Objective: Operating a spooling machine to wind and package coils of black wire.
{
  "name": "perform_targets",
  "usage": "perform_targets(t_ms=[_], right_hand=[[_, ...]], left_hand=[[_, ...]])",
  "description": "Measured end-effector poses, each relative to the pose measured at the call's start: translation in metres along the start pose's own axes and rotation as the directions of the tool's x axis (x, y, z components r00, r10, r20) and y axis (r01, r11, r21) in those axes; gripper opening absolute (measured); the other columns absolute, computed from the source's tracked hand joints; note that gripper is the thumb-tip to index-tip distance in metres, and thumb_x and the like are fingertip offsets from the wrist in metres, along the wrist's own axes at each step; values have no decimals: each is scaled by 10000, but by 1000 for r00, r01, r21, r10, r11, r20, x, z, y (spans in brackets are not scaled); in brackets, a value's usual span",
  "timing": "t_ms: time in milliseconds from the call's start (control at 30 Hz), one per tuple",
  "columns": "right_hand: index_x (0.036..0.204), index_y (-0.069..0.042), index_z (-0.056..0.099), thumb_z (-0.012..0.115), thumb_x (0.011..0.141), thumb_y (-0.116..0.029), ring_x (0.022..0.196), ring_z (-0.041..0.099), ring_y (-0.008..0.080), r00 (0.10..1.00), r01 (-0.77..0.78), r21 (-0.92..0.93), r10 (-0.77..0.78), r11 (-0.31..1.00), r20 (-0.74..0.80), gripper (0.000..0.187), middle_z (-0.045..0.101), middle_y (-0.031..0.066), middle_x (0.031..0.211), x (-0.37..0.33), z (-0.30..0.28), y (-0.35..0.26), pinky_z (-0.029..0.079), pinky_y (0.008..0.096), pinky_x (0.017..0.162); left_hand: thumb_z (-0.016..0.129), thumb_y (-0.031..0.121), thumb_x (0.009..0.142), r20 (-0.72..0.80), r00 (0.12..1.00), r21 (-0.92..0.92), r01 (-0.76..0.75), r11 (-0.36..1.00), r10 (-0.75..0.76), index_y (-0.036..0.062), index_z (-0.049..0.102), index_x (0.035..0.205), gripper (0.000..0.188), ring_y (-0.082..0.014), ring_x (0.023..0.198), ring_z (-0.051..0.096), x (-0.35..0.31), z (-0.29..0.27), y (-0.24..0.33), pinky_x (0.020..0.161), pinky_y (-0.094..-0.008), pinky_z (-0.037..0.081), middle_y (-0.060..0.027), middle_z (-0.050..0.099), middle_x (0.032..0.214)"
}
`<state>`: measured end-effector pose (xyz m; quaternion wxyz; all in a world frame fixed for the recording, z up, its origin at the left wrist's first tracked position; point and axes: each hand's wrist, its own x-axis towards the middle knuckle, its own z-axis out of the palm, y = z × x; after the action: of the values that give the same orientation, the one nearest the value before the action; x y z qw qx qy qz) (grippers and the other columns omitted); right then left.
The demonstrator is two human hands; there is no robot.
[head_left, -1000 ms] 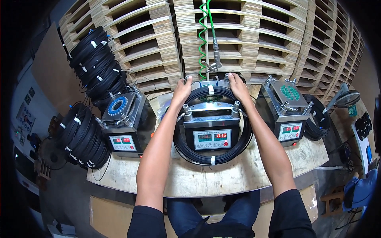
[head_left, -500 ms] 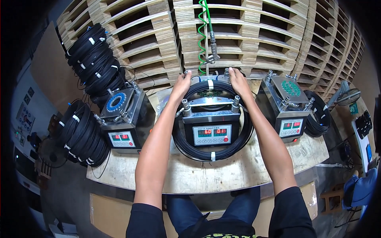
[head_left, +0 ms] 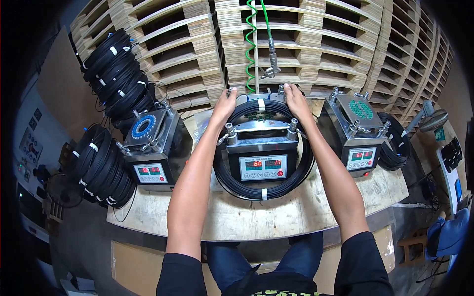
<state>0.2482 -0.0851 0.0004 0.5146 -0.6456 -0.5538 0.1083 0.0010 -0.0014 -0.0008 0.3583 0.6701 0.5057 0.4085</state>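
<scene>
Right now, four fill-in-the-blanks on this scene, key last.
The left hand and right hand are at the far side of the ____ machine.
The cable coil nearest them is ____, with white ties.
The spiral hose is ____.
The ring atop the left machine is ____.
Missing words: middle; black; green; blue.

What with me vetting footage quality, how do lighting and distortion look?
Head view: black vignetting fills the corners; head view: fisheye distortion bows the wooden table and the pallets; head view: the middle display glows red, while the black cable coil looks reasonably sharp.
</scene>
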Motion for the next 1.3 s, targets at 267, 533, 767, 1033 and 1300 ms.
perform_targets(t_ms=[267, 533, 767, 1033, 1300], right_hand=[[1221, -12, 602, 382, 1032, -518, 1142, 566, 517, 999, -21, -92, 24, 995, 30, 583, 640, 321, 1138, -2, -1, -10, 449, 508, 987], [1243, -11, 595, 406, 1027, -494, 1157, 573, 493, 1000, -25, 11, 25, 1000, 2, 561, 643, 312, 1149, 0, -3, -5, 445, 494, 992], [1241, -23, 603, 414, 1020, -509, 1154, 575, 498, 1000, -25, -22, 25, 999, -14, 566, 649, 312, 1146, -4, -2, -6, 446, 506, 990], [1156, -4, 619, 400, 1033, -483, 1111, 578, 520, 1000, -12, -80, 13, 997, 11, 541, 644, 330, 1110, 1, -2, -6, 453, 525, 965], [1214, -1, 594, 409, 1035, -472, 1120, 590, 496, 1000, 9, -22, -10, 1000, -24, 536, 650, 314, 1121, -6, -2, -3, 455, 505, 972]], left_hand=[[451, 632, 968, 48, 999, -37, -22, 999, 23, -31, 361, 1502, 856, -378, 1424, 393, 6, -5, -7, 1167, -401, 290, -308, 441, 1478], [482, 623, 955, -25, 1000, 36, 3, 999, -3, -61, 309, 1512, 899, -392, 1430, 377, -10, -4, 14, 1174, -394, 286, -328, 402, 1494], [481, 621, 959, -12, 1000, 21, -24, 999, 24, -48, 303, 1522, 892, -393, 1431, 376, -8, -2, 6, 1174, -388, 288, -322, 397, 1501], [434, 634, 970, 10, 1000, -26, 8, 1000, -8, -45, 307, 1521, 883, -393, 1440, 362, 2, -3, 0, 1178, -402, 275, -318, 403, 1500], [411, 624, 986, -16, 999, -9, -33, 999, 33, -43, 324, 1513, 855, -395, 1427, 380, -3, 1, -2, 1170, -401, 288, -322, 424, 1482]])
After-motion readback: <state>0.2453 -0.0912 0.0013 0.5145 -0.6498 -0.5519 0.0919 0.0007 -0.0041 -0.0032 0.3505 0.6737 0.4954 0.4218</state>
